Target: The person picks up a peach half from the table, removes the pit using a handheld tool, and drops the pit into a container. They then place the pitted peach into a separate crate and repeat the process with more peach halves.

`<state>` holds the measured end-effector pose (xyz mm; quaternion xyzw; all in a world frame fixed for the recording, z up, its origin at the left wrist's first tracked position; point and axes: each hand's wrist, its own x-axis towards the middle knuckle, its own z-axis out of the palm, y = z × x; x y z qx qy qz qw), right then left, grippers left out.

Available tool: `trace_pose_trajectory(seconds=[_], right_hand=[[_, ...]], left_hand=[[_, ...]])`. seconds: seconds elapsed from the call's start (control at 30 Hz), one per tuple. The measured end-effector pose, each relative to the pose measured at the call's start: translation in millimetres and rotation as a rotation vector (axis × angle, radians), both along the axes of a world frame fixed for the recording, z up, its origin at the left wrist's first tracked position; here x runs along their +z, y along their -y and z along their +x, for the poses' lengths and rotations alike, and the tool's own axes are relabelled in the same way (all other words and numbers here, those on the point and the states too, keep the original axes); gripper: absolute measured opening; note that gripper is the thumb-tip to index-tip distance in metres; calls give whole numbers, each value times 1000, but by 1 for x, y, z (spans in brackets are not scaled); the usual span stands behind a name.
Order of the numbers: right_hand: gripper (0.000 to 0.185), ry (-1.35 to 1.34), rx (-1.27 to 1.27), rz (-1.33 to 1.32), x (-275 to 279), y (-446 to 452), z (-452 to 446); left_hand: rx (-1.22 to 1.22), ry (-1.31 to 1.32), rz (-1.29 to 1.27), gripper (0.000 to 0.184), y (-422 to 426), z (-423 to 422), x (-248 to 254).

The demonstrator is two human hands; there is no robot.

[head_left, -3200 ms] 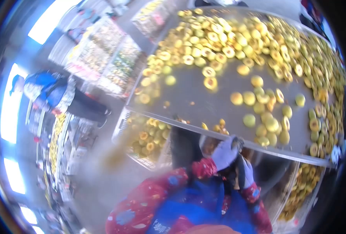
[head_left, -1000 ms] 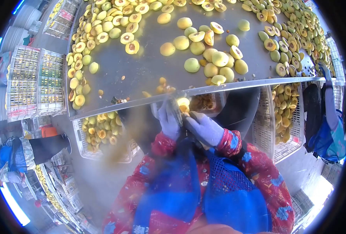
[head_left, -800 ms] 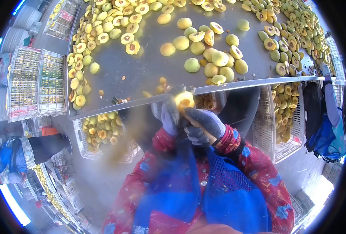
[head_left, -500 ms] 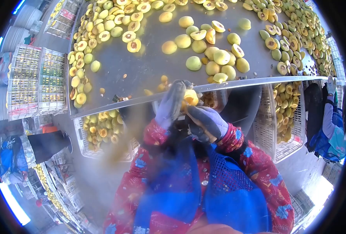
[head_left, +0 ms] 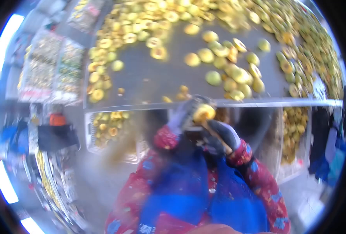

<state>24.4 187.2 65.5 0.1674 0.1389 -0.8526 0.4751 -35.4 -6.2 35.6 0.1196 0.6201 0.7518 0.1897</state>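
Note:
In the head view, my gloved left hand (head_left: 184, 113) is closed around a yellow peach half (head_left: 204, 113), just in front of the table's metal edge. My gloved right hand (head_left: 226, 133) is closed on a slim tan-handled tool (head_left: 221, 139), its near end pointing back toward my wrist. The tool's working end is at the fruit and too blurred to make out. Beyond my hands, a loose cluster of peaches (head_left: 239, 75), some whole-looking and some cut, lies on the grey metal table (head_left: 142, 82).
A heap of cut peaches (head_left: 317, 43) covers the table's right side, and more halves (head_left: 134, 27) line the back and left. Below the edge stand crates of fruit, left (head_left: 90, 134) and right (head_left: 297, 171). Stacked crates (head_left: 40, 66) and a co-worker (head_left: 13, 136) are at left; another person (head_left: 332, 144) is at right.
The view has swung, so the table and hands sit lower and further right in the picture, with more blur. Both hands stay together at the peach half.

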Motion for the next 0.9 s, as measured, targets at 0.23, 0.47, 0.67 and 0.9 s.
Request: trace_pose_trajectory(seconds=[0.23, 0.47, 0.67, 0.9], right_hand=[[42, 23, 22, 92, -20, -3, -2], [42, -20, 12, 136, -1, 3, -6], [22, -872, -33, 981, 47, 26, 0], [26, -1707, -135, 1335, 83, 22, 14]], left_hand=[[205, 473, 492, 30, -28, 5, -21], [375, 101, 433, 28, -41, 18, -23], [441, 309, 479, 32, -39, 10, -32], [471, 378, 518, 42, -34, 33, 94]])
